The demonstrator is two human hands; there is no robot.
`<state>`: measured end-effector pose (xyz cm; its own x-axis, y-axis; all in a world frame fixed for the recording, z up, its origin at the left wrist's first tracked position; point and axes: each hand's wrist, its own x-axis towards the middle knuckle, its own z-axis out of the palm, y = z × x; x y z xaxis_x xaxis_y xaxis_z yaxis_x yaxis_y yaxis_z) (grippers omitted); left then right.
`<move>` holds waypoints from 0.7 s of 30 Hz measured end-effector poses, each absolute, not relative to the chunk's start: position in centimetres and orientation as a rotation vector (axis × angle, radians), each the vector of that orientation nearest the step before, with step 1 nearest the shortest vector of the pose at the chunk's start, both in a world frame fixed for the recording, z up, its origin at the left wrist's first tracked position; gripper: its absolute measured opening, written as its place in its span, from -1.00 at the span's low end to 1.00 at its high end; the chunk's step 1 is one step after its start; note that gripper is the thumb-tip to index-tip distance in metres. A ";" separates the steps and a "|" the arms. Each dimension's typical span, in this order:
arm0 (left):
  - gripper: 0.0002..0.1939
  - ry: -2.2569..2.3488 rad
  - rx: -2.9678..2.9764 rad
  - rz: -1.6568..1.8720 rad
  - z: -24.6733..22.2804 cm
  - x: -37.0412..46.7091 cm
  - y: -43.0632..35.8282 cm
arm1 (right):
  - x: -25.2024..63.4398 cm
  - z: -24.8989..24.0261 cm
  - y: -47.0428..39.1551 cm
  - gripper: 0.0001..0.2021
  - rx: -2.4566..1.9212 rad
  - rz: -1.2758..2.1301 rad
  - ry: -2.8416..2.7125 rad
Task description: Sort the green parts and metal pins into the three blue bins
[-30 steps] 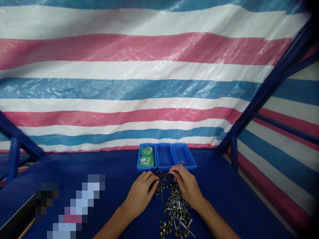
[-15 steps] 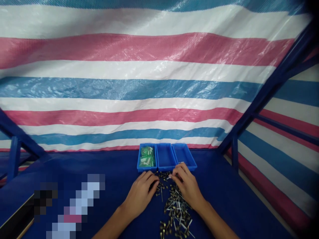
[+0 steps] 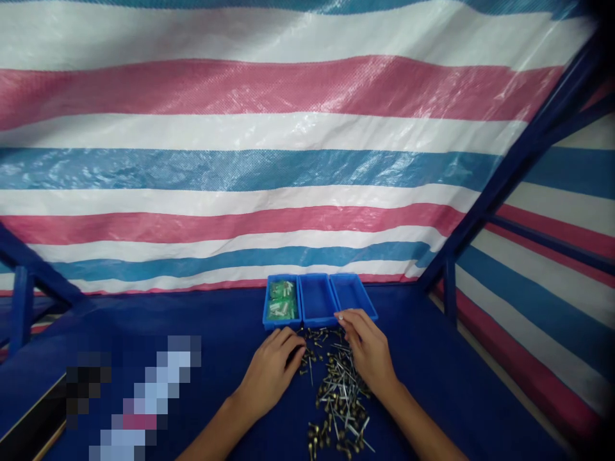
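Observation:
My left hand (image 3: 273,363) rests at the left edge of the loose metal parts, its fingers curled and thumb tip close to the index finger. Whatever is between those fingertips is too small to make out. My right hand (image 3: 369,349) is raised at the front edge of the right blue tray (image 3: 356,298), fingertips pinched together. A tiny pale spot shows at the pinch, but its kind is unclear. Between and below my hands lies a pile of small brass-coloured and silver screw-like pieces (image 3: 342,384), with several scattered ones (image 3: 317,334) near the trays.
The left blue tray (image 3: 265,314) holds green-and-clear bags (image 3: 282,301) of small pale parts. A middle blue tray (image 3: 318,298) stands between the other two. Striped sheeting (image 3: 240,227) hangs behind the blue tabletop (image 3: 182,314); a blue frame post (image 3: 449,291) stands at right.
My right hand has moved slightly up and away from the pile, toward the right tray's front edge, fingertips still together. The left hand has stayed nearly in place. The view has shifted slightly.

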<state>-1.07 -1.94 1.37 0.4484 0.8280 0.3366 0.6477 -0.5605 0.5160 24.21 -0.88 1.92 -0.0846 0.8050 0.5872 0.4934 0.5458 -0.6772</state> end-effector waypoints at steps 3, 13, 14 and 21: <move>-0.80 1.268 2.391 0.810 1.3 -1.1 -1.9 | 24.4 1.8 -0.8 -0.76 -1.169 0.440 -1.652; -0.79 1.248 2.399 0.813 1.2 -1.2 -2.0 | 24.5 1.5 -0.3 -0.66 -1.322 0.557 -1.484; -0.79 1.252 2.398 0.816 1.2 -1.1 -2.0 | 24.5 1.6 -0.3 -0.64 -1.332 0.530 -1.508; -0.80 1.248 2.419 0.860 1.1 -1.1 -2.0 | 24.6 1.5 -0.2 -0.68 -1.426 0.370 -1.575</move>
